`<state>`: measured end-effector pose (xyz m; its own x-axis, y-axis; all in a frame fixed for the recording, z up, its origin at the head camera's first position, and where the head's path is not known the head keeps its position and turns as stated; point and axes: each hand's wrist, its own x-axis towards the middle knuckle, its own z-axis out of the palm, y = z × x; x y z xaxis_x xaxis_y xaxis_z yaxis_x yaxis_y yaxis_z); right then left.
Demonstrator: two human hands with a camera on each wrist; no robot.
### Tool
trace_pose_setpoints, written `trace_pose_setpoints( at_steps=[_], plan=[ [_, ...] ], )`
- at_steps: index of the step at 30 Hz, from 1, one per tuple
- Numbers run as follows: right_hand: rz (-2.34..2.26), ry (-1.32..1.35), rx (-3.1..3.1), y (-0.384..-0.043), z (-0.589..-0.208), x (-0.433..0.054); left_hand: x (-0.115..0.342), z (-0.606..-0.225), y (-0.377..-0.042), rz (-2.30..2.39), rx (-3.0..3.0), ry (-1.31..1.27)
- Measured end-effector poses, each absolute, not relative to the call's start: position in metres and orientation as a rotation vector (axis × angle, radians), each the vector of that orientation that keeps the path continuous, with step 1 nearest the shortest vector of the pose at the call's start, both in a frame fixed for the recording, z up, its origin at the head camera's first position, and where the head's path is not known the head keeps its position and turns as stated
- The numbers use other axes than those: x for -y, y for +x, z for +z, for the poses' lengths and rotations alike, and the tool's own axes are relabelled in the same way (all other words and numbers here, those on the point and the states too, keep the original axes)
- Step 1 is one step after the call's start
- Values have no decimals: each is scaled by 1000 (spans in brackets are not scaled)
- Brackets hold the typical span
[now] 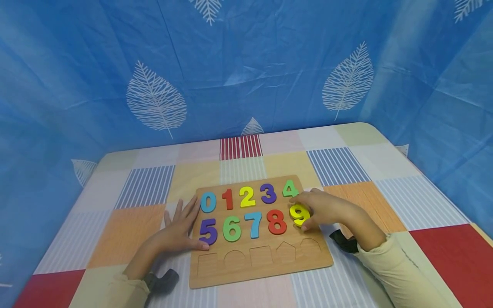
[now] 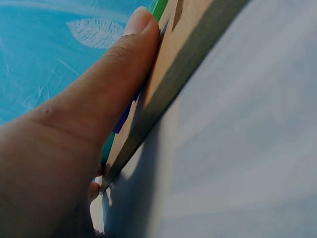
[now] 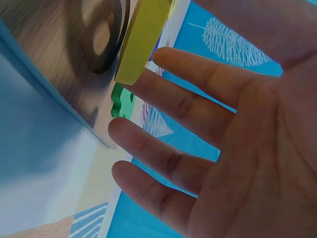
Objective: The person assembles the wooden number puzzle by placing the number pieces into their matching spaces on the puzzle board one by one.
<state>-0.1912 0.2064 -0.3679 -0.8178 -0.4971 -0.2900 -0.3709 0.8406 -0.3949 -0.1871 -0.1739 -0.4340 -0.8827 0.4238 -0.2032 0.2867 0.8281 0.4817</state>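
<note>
A wooden number puzzle board (image 1: pixel 262 271) lies on the table with coloured digits in two rows. My right hand (image 1: pixel 325 208) holds the yellow number 9 (image 1: pixel 306 215) at the right end of the lower row. In the right wrist view the yellow 9 (image 3: pixel 142 42) is raised and tilted over the board, above a dark 9-shaped recess (image 3: pixel 106 62). Just behind it sits the green 4 (image 1: pixel 289 189). My left hand (image 1: pixel 178 232) rests along the board's left edge, fingers spread, with its thumb by the purple 5 (image 1: pixel 208 231) and fingertips near the blue 0 (image 1: pixel 208 202).
Along the board's near side runs a row of shape outlines, among them a pentagon recess (image 1: pixel 286 252). A patchwork-patterned cloth (image 1: pixel 146 214) covers the table. Behind it hangs a blue curtain (image 1: pixel 246 64) with white leaf prints.
</note>
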Motion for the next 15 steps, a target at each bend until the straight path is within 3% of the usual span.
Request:
trace_pose_setpoints(
  at_steps=[15],
  plan=[
    [-441,-683,-2621,-194,-368,-208,175,-435,-189,638,-2710,545]
  ],
)
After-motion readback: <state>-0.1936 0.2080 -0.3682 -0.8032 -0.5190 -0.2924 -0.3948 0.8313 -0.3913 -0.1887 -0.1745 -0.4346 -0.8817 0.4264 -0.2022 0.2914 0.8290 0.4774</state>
